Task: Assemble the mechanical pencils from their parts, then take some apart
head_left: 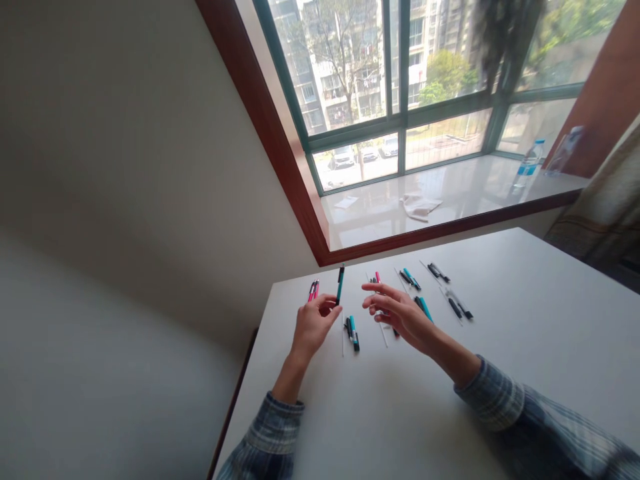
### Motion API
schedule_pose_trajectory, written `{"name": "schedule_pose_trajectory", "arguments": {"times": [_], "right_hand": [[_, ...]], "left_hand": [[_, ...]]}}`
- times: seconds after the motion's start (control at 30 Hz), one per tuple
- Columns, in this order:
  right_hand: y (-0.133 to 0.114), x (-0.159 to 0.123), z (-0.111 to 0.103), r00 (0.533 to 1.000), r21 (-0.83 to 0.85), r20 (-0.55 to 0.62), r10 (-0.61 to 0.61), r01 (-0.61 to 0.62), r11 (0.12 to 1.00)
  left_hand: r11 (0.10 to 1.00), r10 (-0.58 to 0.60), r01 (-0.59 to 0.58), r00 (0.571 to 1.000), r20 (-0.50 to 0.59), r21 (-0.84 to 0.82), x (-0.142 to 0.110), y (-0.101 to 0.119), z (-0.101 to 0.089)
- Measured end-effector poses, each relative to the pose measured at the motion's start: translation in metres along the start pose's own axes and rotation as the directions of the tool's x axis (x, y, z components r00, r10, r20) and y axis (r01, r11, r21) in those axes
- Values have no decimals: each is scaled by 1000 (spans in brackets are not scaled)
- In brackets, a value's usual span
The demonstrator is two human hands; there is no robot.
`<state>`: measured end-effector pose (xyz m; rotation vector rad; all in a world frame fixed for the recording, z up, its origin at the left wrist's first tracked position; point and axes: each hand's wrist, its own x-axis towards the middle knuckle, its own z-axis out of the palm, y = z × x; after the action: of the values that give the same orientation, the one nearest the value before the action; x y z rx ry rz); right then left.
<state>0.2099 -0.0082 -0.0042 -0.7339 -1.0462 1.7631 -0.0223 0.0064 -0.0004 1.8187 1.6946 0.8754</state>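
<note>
The teal pen [340, 285] stands upright, pinched firmly between the thumb and fingers of the left hand [314, 327], with its dark end up, above the white table [500, 320]. At the pen's 9 o'clock, just beside the hand, lie two pink pens [313, 290]. At its 5 o'clock, a teal-and-black pair [353, 332] lies next to a thin white strip [343, 337].

At the pen's 3 o'clock, the right hand [400, 315] is open, its fingers spread and curved, gripping nothing. It sits over a pink pen [377, 279], and its fingertips point back toward the teal pen. Whether it touches anything below cannot be told. At the hand's 3 o'clock, a teal pen [425, 309] lies partly behind its edge. At its 2 o'clock lie another teal pair [410, 279] and two sets of black pens [438, 271] [459, 304].

Plaid sleeves [490, 393] cover both forearms. Past the table at 12 o'clock is a window [400, 87] above a white sill [450, 200], which holds a cloth [419, 207] and, toward 1 o'clock, a water bottle [527, 163].
</note>
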Motion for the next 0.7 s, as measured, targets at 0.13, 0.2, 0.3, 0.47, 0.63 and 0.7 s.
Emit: {"name": "schedule_pose_trajectory", "arguments": {"times": [0.13,0.2,0.3,0.47,0.63,0.7], "right_hand": [[0,-1,4,995,-87,93,32,-24,996],[0,-2,7,986,-147,161,44,-20,989],[1,-2,11,975,-216,218,51,-3,976],[4,-2,13,973,-247,223,62,-5,969],[7,-2,12,964,-232,257,61,0,973],[10,-2,11,959,-226,276,57,7,974]], "left_hand": [[960,-61,83,994,-92,268,4,-5,-8],[931,-63,91,994,-89,354,4,-4,-9],[899,-56,77,997,-62,431,3,-4,-5],[878,-22,28,1000,-17,477,2,-8,2],[874,29,-16,999,-19,485,1,-14,9],[867,38,-28,999,-10,498,0,-15,10]]}}
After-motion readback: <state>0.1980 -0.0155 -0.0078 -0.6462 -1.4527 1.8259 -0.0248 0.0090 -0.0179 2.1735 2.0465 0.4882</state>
